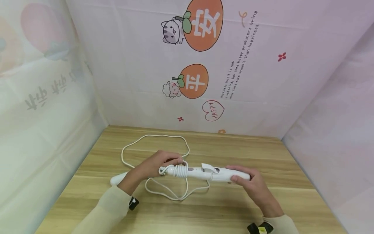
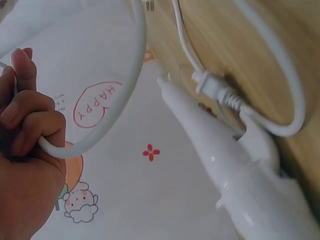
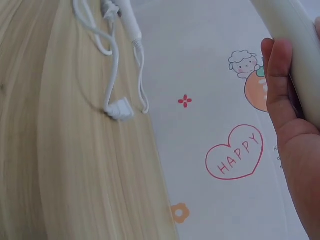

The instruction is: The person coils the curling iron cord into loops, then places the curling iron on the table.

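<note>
A white curling iron (image 1: 225,174) lies across in front of me, its cord wound in several turns (image 1: 180,171) round the left end. My right hand (image 1: 252,182) grips the thick rounded end, fingers on the far side and thumb on the near side. At the wound end, my left hand (image 1: 160,162) has its fingers curled round the power cord (image 2: 132,85), as the left wrist view shows. Midway along the iron a small white lever (image 1: 208,167) sticks up. A second white tool (image 2: 235,165) rests on the table, partly hidden by my left wrist in the head view.
Loose cord (image 1: 155,135) loops over the wooden table (image 1: 233,208) behind and below the iron. One plug (image 3: 120,109) lies on the wood; another plug (image 2: 212,85) shows beside the second tool. Printed cloth walls (image 1: 140,81) stand at the back and both sides.
</note>
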### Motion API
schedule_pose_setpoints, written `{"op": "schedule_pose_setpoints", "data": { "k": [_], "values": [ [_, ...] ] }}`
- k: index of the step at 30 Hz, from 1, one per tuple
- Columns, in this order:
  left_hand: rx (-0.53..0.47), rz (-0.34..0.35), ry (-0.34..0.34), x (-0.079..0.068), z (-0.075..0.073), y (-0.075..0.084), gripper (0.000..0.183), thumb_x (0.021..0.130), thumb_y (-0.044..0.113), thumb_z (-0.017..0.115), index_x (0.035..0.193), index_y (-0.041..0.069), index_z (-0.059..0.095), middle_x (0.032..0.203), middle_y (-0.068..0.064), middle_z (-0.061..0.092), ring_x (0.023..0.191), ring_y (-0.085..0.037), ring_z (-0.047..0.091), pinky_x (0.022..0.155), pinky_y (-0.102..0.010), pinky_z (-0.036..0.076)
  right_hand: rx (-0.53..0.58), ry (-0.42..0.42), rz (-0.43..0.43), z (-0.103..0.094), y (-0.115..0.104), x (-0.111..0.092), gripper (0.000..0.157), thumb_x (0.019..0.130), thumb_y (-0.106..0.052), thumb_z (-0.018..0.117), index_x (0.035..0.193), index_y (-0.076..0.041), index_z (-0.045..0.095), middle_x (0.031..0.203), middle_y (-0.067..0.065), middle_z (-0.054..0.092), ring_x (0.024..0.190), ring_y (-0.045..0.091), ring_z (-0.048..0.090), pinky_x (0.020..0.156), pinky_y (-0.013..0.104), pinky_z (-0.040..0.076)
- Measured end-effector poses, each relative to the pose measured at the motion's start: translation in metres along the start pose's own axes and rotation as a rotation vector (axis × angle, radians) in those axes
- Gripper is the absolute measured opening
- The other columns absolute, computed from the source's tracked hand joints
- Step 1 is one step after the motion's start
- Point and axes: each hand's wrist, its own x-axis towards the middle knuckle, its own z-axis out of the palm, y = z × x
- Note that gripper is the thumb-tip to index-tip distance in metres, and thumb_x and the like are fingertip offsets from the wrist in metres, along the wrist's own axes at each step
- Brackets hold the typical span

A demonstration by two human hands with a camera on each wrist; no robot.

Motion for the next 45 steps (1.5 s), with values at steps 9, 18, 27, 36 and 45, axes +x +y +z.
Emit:
{"op": "schedule_pose_setpoints", "data": {
  "k": [9, 18, 27, 36, 45],
  "values": [
    [-0.251, -0.157, 0.051, -0.008, 0.030, 0.006, 0.024, 0.114, 0.018, 0.058, 0.128, 0.016, 0.077, 0.082, 0.002, 0.073, 0.066, -0.006, 0.057, 0.074, -0.024, 0.048, 0.041, 0.124, 0.058, 0.007, 0.000, 0.005, 0.029, 0.102, 0.005, 0.069, 0.131, 0.003, 0.076, 0.127, -0.011, 0.079, 0.107, 0.009, 0.071, 0.087, 0.024, 0.062],
    [-0.263, -0.235, 0.092, -0.006, 0.043, 0.022, 0.031, 0.117, 0.025, 0.053, 0.104, 0.012, 0.078, 0.078, 0.000, 0.071, 0.069, -0.007, 0.055, 0.067, -0.023, 0.045, -0.016, 0.223, 0.099, 0.012, -0.002, 0.010, 0.031, 0.102, 0.002, 0.072, 0.132, 0.005, 0.074, 0.124, -0.012, 0.079, 0.103, 0.007, 0.072, 0.085, 0.022, 0.061],
    [-0.276, -0.347, 0.163, -0.011, 0.053, 0.040, 0.044, 0.117, 0.028, 0.052, 0.081, 0.009, 0.068, 0.120, 0.000, 0.080, 0.045, -0.004, 0.033, 0.042, -0.019, 0.025, -0.138, 0.363, 0.158, 0.005, 0.007, 0.012, 0.034, 0.102, -0.007, 0.077, 0.135, 0.003, 0.073, 0.117, -0.017, 0.078, 0.089, 0.008, 0.078, 0.083, 0.019, 0.059],
    [-0.124, -0.338, 0.192, -0.013, 0.044, 0.056, 0.025, 0.114, 0.028, 0.058, 0.105, 0.019, 0.079, 0.068, 0.012, 0.068, 0.048, -0.002, 0.040, 0.046, -0.020, 0.027, -0.217, 0.341, 0.190, 0.003, 0.010, 0.012, 0.035, 0.099, -0.016, 0.083, 0.131, -0.004, 0.078, 0.116, -0.019, 0.078, 0.091, 0.007, 0.077, 0.079, 0.022, 0.059],
    [0.406, -0.132, 0.304, -0.004, 0.019, 0.051, 0.018, 0.110, 0.023, 0.066, 0.094, 0.017, 0.073, 0.066, 0.014, 0.057, 0.054, 0.001, 0.039, 0.052, -0.022, 0.033, -0.281, 0.141, 0.130, 0.001, 0.014, 0.005, 0.030, 0.098, -0.013, 0.083, 0.127, -0.007, 0.081, 0.132, 0.012, 0.078, 0.101, 0.009, 0.075, 0.080, 0.028, 0.063]
  ]
}}
